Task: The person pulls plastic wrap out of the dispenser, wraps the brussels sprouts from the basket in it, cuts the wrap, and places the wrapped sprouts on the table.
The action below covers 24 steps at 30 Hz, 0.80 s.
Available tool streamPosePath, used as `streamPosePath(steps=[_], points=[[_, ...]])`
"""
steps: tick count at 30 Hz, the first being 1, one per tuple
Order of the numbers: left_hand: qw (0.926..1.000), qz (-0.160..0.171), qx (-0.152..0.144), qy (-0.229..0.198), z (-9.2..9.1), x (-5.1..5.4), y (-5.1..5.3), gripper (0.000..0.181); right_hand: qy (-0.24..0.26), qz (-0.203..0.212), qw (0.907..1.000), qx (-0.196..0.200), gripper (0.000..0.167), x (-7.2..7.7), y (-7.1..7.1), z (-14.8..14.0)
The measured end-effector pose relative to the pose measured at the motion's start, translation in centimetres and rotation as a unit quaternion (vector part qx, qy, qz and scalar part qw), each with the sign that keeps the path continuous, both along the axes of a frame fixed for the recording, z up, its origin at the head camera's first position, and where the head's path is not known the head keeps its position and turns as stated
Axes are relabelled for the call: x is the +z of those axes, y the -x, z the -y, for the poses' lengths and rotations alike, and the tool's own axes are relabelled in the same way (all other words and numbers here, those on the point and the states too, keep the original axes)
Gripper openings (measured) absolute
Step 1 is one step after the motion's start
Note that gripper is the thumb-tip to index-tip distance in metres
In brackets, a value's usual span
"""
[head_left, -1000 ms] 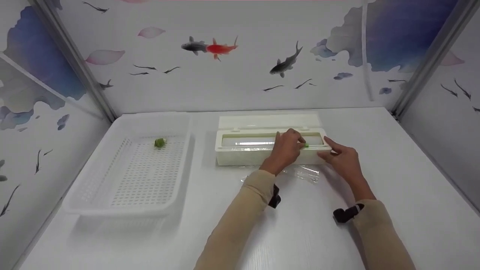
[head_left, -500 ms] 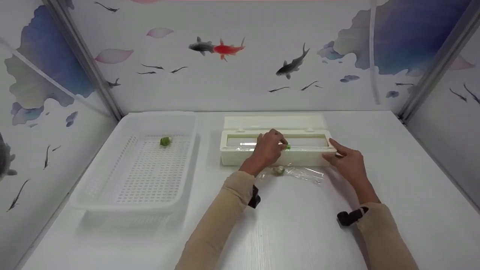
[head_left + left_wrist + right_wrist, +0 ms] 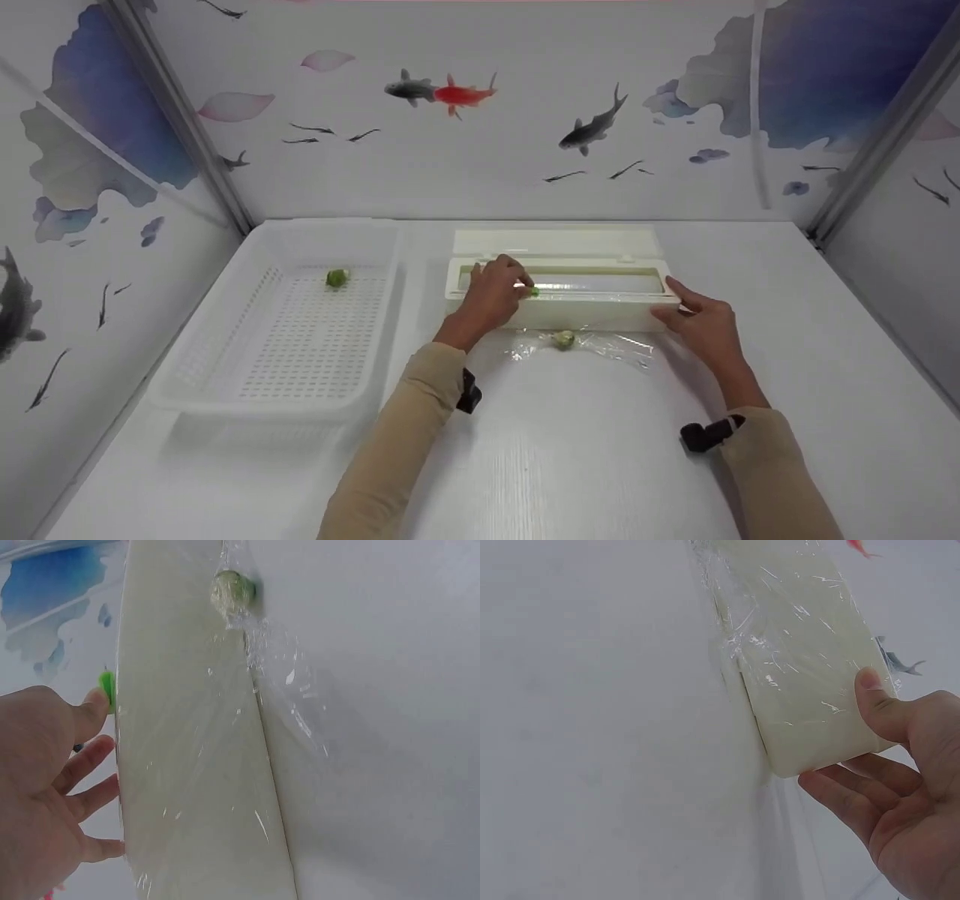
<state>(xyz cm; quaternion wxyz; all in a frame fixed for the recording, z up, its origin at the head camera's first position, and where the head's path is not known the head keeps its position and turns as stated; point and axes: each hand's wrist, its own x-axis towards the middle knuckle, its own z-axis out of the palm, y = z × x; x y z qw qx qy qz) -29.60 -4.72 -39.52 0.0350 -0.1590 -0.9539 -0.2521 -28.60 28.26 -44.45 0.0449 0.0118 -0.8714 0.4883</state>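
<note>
- Centre: green vegetable (image 3: 564, 340) against clear film (image 3: 622, 349), before the white box (image 3: 577, 316).
- Right of centre: right hand (image 3: 703, 324) gripping the box end.
- Centre: left hand (image 3: 489, 295) pinching green slider (image 3: 533, 291); its wrist view alone shows us spread fingers (image 3: 94, 799).
- Left, head view only: second vegetable (image 3: 337, 278) in basket (image 3: 307, 352).

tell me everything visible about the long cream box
The long cream box looks like smooth plastic. Its lid is folded open at the back, baring a rectangular opening on top. It lies on the white table, long side to the front. Clear film hangs over its front onto the table. The right hand grips its right end; the left hand pinches a small green piece at the front top edge.
</note>
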Motion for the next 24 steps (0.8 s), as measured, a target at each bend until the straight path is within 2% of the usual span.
streamPosePath(steps=[5, 8, 15, 20, 24], points=[[0.9997, 0.015, 0.015, -0.015, 1.5, 0.0, -0.1, 0.017, 0.002, -0.023, 0.9997, 0.005, 0.070, 0.0, -0.2, -0.4], [0.9992, 0.021, 0.023, -0.023, 2.1, -0.1, -0.2, 0.018, 0.003, -0.022, 0.9997, 0.010, 0.070, 0.0, -0.2, -0.4], [0.9948, 0.036, 0.061, -0.073, 3.9, -1.0, -0.7, 0.018, -0.003, -0.020, 0.9997, 0.010, 0.072, -0.2, -0.1, 0.1], [0.9922, 0.019, 0.088, -0.085, 4.9, -1.2, -1.0, 0.017, 0.002, -0.022, 0.9997, 0.012, 0.072, -0.3, 0.1, 0.2], [0.9865, 0.000, 0.123, -0.108, 6.1, -1.5, -1.2, 0.017, 0.002, -0.022, 0.9997, 0.011, 0.072, -0.2, 0.2, -0.1]])
